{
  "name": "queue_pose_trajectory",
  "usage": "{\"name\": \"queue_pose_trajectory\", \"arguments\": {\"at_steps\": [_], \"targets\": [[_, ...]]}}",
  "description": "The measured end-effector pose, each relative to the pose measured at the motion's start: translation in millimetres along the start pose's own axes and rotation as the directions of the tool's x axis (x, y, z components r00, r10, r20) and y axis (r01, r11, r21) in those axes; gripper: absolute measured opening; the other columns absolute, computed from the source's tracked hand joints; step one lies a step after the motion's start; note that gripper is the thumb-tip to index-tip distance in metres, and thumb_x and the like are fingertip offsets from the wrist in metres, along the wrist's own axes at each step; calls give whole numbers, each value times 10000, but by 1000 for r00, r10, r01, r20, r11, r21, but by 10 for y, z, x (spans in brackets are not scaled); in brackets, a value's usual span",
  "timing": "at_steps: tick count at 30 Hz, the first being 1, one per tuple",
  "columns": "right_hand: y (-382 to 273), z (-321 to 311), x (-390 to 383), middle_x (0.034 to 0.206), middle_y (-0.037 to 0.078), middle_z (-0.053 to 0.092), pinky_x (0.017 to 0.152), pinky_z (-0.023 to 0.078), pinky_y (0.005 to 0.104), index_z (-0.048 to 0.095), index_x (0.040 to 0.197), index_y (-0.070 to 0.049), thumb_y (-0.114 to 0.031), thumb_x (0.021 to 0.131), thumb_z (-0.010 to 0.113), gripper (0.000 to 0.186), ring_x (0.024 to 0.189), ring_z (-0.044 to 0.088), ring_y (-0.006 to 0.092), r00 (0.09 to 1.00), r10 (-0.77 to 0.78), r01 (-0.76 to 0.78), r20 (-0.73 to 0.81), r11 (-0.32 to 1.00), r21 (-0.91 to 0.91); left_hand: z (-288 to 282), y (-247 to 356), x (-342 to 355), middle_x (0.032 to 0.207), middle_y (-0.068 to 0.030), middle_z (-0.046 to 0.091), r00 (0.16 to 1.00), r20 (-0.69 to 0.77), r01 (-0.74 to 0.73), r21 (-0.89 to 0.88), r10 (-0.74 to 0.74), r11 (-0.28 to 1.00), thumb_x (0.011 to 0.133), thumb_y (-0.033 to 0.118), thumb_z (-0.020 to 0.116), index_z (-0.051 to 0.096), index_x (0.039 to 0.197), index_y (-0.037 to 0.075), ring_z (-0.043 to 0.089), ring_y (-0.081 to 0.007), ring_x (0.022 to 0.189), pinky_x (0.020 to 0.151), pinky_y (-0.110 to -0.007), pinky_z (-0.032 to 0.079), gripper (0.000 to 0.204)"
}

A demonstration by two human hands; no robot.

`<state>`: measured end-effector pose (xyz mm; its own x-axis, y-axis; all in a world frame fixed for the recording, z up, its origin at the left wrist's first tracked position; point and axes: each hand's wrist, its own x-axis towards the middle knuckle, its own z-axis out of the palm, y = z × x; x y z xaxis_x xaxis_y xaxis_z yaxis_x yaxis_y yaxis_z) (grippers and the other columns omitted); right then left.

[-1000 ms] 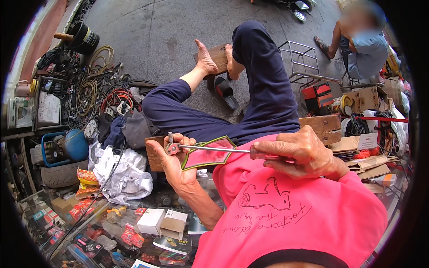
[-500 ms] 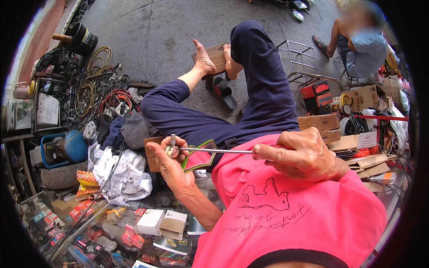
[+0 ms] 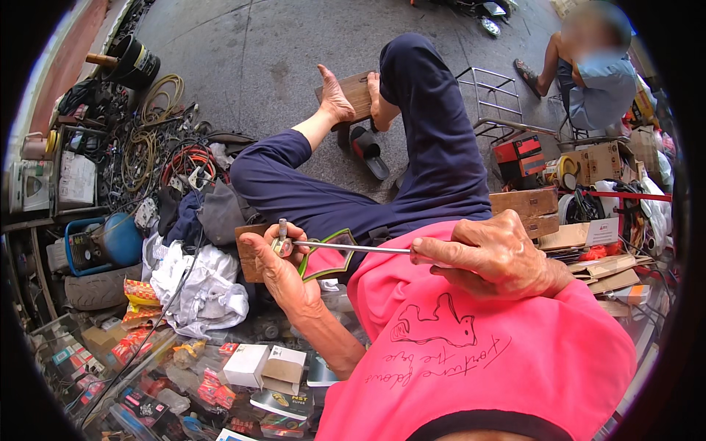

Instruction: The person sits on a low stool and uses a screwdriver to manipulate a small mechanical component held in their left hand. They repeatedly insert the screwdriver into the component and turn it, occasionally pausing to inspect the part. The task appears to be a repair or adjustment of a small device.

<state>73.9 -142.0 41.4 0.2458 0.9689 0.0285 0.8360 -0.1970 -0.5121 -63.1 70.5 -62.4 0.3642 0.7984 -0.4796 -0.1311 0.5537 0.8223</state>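
Observation:
A small metal fitting (image 3: 282,248) with an upright pin is pinched in my left hand (image 3: 287,283), over my lap. My right hand (image 3: 485,253) wraps round a screwdriver (image 3: 353,248), hiding most of its handle; the long steel shaft lies nearly level, reaching left to the fitting. Whether its tip sits inside the fitting I cannot tell. Below the shaft is a pink piece with green edging (image 3: 327,261) on my lap, beside a wooden board (image 3: 248,261) left of my hand.
A person (image 3: 588,88) sits at the upper right near a metal rack (image 3: 489,103). Cables (image 3: 154,140), a blue machine (image 3: 110,242) and white cloths (image 3: 198,287) crowd the left. Small boxes (image 3: 254,364) fill a display case below; wooden boxes (image 3: 526,209) and cardboard (image 3: 603,272) are on the right.
My right hand has shifted slightly down and turned on the screwdriver, covering more of the handle. Less of the green-edged piece shows. My left hand stays round the fitting.

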Motion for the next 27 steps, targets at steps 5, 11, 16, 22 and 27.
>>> {"name": "queue_pose_trajectory", "arguments": {"at_steps": [5,11,16,22,27], "targets": [[19,7,52,759,3,641,500,435,299,592,1218,-99,-79,744,713,489,602,579,143,995,60,-58,75,998,-28,-89,-131,152,688,-27,484,992,129,11,-38,-6,999,878,633,484,544,768,23,472,-140,597,583,-245,414,623],[183,185,95,855,-7,696,524,484,295,608,1170,-75,-83,758,714,426,629,593,156,994,107,-107,10,992,72,-201,-408,356,854,-107,578,911,394,292,-409,-121,865,917,575,465,582,974,-19,542,-199,759,744,-316,462,608],[148,30,66,856,24,713,515,496,276,638,1103,-51,-59,731,732,383,599,617,155,990,141,-137,-28,984,112,-251,-534,414,868,-115,595,892,429,338,-426,-141,839,937,541,457,590,1016,-22,559,-202,738,714,-305,479,584],[84,-9,101,795,63,699,505,492,260,644,1110,-24,-14,705,746,418,546,616,146,982,119,-78,-143,963,260,-206,-461,354,815,-101,566,886,444,326,-385,-136,864,938,523,484,593,1034,-42,503,-189,733,697,-300,427,583],[113,67,105,745,74,677,491,479,262,637,1138,-21,-16,708,752,445,531,612,149,979,86,-30,-185,958,287,-176,-376,294,784,-93,545,882,456,305,-355,-121,884,941,537,469,603,1011,-44,475,-183,713,674,-292,394,600]]}}
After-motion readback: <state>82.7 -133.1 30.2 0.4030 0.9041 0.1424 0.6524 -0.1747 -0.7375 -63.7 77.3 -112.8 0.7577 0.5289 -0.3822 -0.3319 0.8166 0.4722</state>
